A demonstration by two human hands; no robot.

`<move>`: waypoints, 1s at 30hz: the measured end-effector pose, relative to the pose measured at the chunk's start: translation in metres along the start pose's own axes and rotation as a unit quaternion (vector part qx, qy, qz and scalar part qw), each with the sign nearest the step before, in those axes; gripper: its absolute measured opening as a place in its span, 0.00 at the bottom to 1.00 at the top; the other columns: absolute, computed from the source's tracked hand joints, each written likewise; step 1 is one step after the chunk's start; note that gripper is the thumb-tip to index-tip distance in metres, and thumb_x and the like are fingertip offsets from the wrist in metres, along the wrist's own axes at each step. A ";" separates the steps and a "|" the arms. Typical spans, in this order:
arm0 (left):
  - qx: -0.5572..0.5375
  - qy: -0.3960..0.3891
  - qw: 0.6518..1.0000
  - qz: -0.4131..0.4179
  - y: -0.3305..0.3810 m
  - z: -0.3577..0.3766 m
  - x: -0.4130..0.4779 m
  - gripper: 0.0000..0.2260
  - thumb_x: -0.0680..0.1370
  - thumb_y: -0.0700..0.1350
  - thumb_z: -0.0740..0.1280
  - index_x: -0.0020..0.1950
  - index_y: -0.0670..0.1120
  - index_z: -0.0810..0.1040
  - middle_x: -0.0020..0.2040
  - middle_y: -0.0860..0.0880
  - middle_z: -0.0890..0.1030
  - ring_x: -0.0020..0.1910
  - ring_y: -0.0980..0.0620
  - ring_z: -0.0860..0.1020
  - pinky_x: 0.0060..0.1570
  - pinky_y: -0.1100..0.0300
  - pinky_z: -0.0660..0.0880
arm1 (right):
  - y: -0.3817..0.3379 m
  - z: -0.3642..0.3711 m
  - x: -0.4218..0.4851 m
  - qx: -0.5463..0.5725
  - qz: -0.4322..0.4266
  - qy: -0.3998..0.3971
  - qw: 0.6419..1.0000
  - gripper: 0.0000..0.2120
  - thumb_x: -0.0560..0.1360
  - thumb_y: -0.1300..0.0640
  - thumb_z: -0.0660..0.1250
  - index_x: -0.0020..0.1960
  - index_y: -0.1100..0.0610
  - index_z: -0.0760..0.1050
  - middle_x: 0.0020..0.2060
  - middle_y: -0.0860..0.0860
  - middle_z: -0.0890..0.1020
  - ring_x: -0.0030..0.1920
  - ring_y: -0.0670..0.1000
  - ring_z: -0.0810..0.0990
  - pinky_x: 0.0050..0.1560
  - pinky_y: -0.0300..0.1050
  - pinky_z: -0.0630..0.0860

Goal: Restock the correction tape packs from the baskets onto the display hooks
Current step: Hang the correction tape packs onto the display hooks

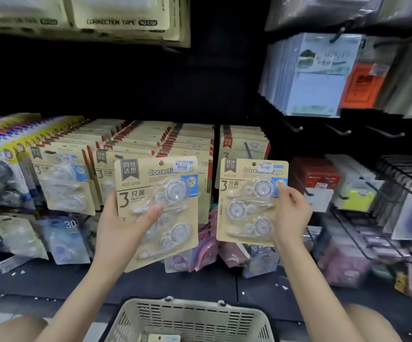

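As hands [118, 230] [291, 213] grip packs [140, 178] [247, 193], basket [190, 317] below.

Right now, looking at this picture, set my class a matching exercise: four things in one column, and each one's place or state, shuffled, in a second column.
Column one
1. pack in the left hand
2. pack in the right hand
3. basket
4. orange pack

Column two
A. hangs at the upper right
B. tilted, thumb lying across its front
C. bottom of the view, below both hands
D. nearly upright, fingers pinching its right edge

Pairs: 1-B, 2-D, 3-C, 4-A
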State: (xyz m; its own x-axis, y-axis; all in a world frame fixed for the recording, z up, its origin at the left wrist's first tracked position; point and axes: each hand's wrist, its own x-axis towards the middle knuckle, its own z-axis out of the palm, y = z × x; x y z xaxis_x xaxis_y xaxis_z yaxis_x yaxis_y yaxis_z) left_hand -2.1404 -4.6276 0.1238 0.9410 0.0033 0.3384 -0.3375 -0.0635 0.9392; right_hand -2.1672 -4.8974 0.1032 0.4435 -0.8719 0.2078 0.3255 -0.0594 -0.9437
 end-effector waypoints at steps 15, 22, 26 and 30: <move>0.016 -0.017 0.999 0.027 0.012 0.023 0.034 0.22 0.70 0.41 0.77 0.54 0.61 0.72 0.52 0.62 0.80 0.48 0.73 0.77 0.44 0.79 0.71 | 0.008 0.014 0.018 -0.036 0.025 0.015 0.999 0.12 0.81 0.56 0.65 0.39 0.53 0.78 0.33 0.45 0.78 0.33 0.38 0.74 0.35 0.30 0.71; 0.008 -0.018 1.000 0.017 0.014 0.028 0.047 0.29 0.64 0.52 0.77 0.64 0.57 0.74 0.56 0.63 0.81 0.58 0.64 0.78 0.60 0.59 0.73 | 0.012 0.061 0.056 0.054 0.152 0.001 0.987 0.09 0.81 0.57 0.64 0.45 0.56 0.79 0.47 0.51 0.83 0.48 0.48 0.79 0.45 0.37 0.76; 0.011 -0.017 1.000 0.015 0.021 0.031 0.051 0.24 0.67 0.48 0.76 0.57 0.64 0.70 0.48 0.74 0.79 0.50 0.77 0.74 0.53 0.68 0.69 | 0.015 0.074 0.080 0.058 0.193 0.006 0.980 0.10 0.81 0.58 0.65 0.54 0.65 0.78 0.61 0.58 0.79 0.64 0.54 0.76 0.64 0.49 0.72; 0.020 -0.008 1.000 0.013 0.023 0.036 0.055 0.23 0.70 0.43 0.76 0.54 0.63 0.68 0.50 0.72 0.73 0.45 0.83 0.70 0.56 0.70 0.67 | 0.027 0.079 0.095 0.041 0.202 -0.017 0.978 0.09 0.82 0.56 0.63 0.46 0.58 0.78 0.48 0.52 0.82 0.51 0.49 0.77 0.57 0.49 0.75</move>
State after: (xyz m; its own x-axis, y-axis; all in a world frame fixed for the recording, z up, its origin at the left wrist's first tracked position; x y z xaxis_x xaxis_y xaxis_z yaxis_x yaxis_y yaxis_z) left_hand -2.0952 -4.6647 0.1622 0.9323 -0.0140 0.3615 -0.3610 -0.1027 0.9269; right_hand -2.0498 -4.9436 0.1181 0.5761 -0.7999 -0.1681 0.1829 0.3266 -0.9273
